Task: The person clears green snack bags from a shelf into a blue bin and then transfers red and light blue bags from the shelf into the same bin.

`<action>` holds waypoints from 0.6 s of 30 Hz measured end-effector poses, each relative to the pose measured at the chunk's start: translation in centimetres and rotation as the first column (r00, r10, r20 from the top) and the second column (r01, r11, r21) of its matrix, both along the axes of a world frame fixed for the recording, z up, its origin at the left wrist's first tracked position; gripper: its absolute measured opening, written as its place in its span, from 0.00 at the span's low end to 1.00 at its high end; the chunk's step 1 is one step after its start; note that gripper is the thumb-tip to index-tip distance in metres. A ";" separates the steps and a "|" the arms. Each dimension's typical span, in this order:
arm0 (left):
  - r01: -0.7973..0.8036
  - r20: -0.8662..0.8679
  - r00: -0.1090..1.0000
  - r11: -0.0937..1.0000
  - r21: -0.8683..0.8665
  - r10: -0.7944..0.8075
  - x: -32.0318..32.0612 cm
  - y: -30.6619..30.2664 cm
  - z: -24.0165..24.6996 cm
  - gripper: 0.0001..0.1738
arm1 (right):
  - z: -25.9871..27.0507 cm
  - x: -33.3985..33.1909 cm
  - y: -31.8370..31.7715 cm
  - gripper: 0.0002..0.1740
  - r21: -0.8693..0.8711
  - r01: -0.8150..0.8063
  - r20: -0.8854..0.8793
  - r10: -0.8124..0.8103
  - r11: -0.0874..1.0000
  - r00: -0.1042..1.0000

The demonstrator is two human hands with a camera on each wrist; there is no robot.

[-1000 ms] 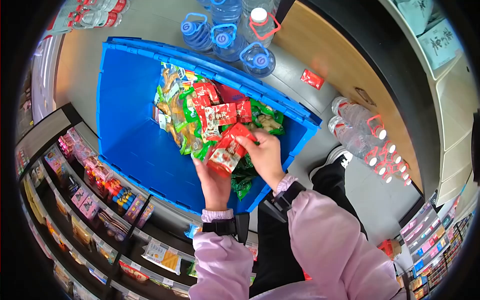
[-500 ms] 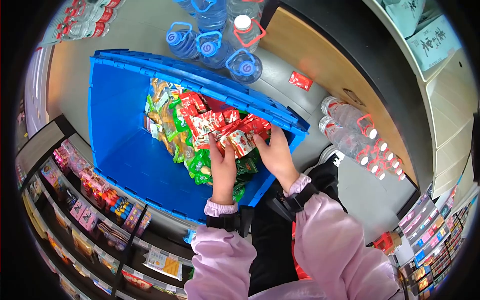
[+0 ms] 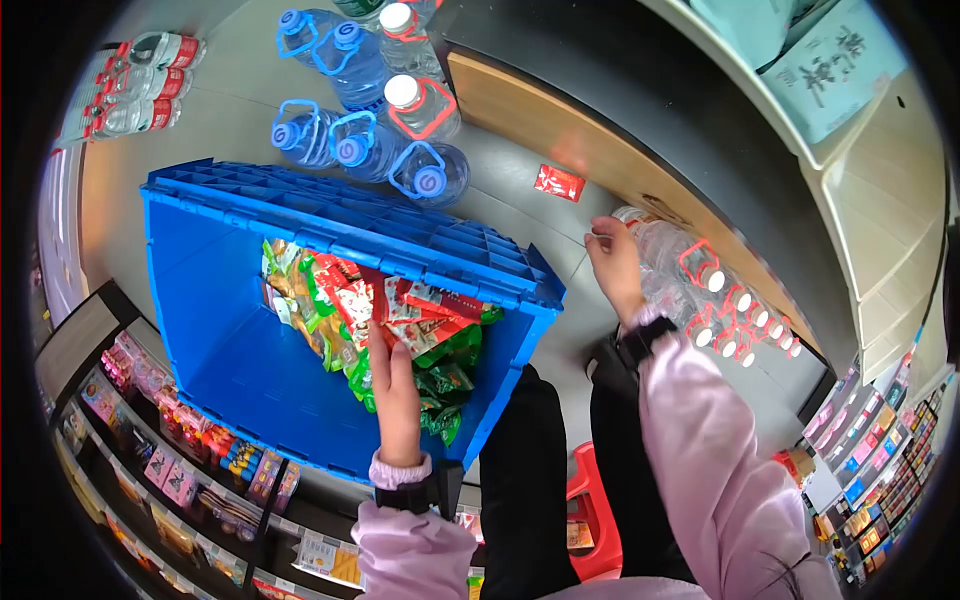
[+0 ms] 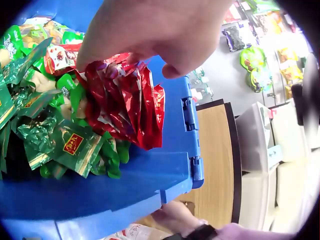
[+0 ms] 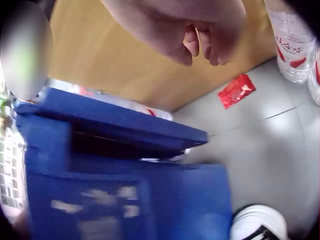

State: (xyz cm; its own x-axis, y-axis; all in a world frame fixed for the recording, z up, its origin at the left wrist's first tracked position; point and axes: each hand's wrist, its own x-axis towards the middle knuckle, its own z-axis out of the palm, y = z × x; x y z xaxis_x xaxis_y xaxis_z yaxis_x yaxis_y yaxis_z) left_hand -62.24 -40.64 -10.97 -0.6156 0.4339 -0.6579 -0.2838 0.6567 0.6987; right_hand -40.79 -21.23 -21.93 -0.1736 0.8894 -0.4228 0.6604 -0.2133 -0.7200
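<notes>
Inside a blue crate, several red snack packets lie on top of green-packed snacks. My left hand reaches over the crate with its fingers extended, the tips touching the red packets. In the left wrist view the thumb stands apart from them. My right hand is outside the crate, to its right, with fingers loosely bent and nothing held. Beyond it on the floor lies a single red packet, which also shows below the hand in the right wrist view.
Large water bottles stand behind the crate. More bottles lie along the wooden panel at right. Stocked shelves run along the lower left. A red stool is between the legs.
The red packet held between both hands has joined the others in the crate. The right hand has left the crate and moved right over the floor; the left stays at the packets. The view has shifted right.
</notes>
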 end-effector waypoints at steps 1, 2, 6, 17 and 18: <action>0.014 0.010 1.000 1.000 -0.010 -0.014 -0.1 0.2 0.2 0.29 | -2.9 0.8 0.3 0.19 0.044 -0.109 0.080 0.106 0.993 0.991; 0.017 -0.010 1.000 1.000 0.026 -0.017 -0.2 -0.1 -0.1 0.29 | -5.7 1.4 0.5 0.22 0.081 -0.220 0.161 0.205 0.972 0.965; 0.055 -0.054 0.997 0.988 0.146 -0.048 -1.3 -0.9 -0.8 0.28 | -10.2 -0.1 2.7 0.34 0.017 -0.552 0.402 0.500 0.834 0.767; -0.059 -0.043 0.997 0.985 0.159 0.067 -3.0 -2.4 -2.7 0.37 | -17.6 -1.3 4.8 0.25 -0.054 -0.655 0.655 0.522 0.753 0.546; -0.076 -0.038 0.996 0.985 0.156 0.083 -2.8 -2.5 -2.6 0.37 | -17.1 -1.3 4.8 0.24 -0.074 -0.653 0.648 0.534 0.754 0.543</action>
